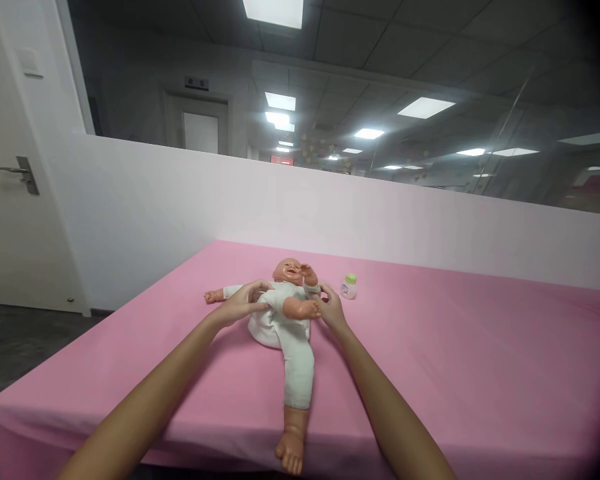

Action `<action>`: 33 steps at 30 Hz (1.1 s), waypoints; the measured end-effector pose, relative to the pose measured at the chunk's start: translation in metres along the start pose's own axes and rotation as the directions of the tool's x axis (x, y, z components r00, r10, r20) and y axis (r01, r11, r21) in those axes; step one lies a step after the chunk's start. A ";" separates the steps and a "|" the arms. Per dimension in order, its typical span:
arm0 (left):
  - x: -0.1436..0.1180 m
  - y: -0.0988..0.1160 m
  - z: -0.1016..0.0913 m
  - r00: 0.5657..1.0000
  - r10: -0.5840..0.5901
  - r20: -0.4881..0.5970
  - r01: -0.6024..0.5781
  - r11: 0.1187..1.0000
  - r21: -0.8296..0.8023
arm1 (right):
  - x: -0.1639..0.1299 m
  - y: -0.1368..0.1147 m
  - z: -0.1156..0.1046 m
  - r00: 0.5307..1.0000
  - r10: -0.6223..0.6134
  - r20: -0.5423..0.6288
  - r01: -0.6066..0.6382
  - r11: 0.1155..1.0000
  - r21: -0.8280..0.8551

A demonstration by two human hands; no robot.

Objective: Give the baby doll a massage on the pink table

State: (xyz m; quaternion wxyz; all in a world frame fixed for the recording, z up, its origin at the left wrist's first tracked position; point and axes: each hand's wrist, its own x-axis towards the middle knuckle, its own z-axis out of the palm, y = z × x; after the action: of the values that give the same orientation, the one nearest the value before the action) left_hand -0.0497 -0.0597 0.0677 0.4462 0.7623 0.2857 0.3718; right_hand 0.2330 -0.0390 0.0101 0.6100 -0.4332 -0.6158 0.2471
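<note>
A baby doll (294, 367) in white clothes lies on its back on a pink-covered table, its head toward the wall. One leg stretches to the front edge; the other is bent up across its body, bare foot pointing right. My left hand (243, 303) is closed around the doll's side and the thigh of the bent leg, thumb nearest me. On the opposite side, my right hand (334, 310) curls against the doll, by the raised foot and the sleeve of its lifted arm. Some of the right fingertips are hidden there.
A small clear bottle with a green cap (349, 287) stands just beyond my right hand. The pink tablecloth (455, 353) hangs over the front edge. Behind the table runs a white wall (300, 207) with glass above; a door (23, 173) is at left.
</note>
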 end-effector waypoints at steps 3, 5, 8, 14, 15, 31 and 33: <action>-0.003 0.003 -0.010 0.994 -0.013 0.106 0.021 0.996 -0.083 | 0.004 0.008 -0.005 0.998 0.043 -0.040 -0.039 0.996 0.077; -0.005 0.006 -0.016 0.982 -0.025 0.186 0.045 0.993 -0.105 | 0.008 0.014 -0.008 0.992 0.101 -0.075 -0.092 0.988 0.123; -0.008 0.010 -0.023 0.946 -0.057 0.320 0.089 0.992 -0.085 | 0.014 0.025 -0.014 0.968 0.236 -0.083 -0.215 0.955 0.207; -0.008 0.004 -0.032 0.895 -0.065 0.441 0.107 0.992 -0.071 | 0.017 0.042 -0.021 0.870 0.493 0.011 -0.460 0.803 0.378; -0.008 0.003 -0.033 0.890 -0.058 0.453 0.102 0.992 -0.072 | 0.017 0.045 -0.022 0.855 0.519 0.017 -0.484 0.786 0.384; -0.011 0.003 -0.038 0.766 -0.039 0.642 0.039 0.999 0.014 | 0.014 0.049 -0.037 0.803 0.586 0.112 -0.590 0.755 0.285; -0.011 0.004 -0.038 0.757 -0.047 0.652 0.059 0.998 0.004 | 0.014 0.051 -0.037 0.813 0.573 0.101 -0.575 0.764 0.292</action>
State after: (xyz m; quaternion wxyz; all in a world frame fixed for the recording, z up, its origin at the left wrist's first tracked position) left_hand -0.0870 -0.0520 0.0799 0.5345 0.8318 0.1310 0.0732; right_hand 0.2820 -0.0098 -0.0198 0.5635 -0.4990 -0.4091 0.5159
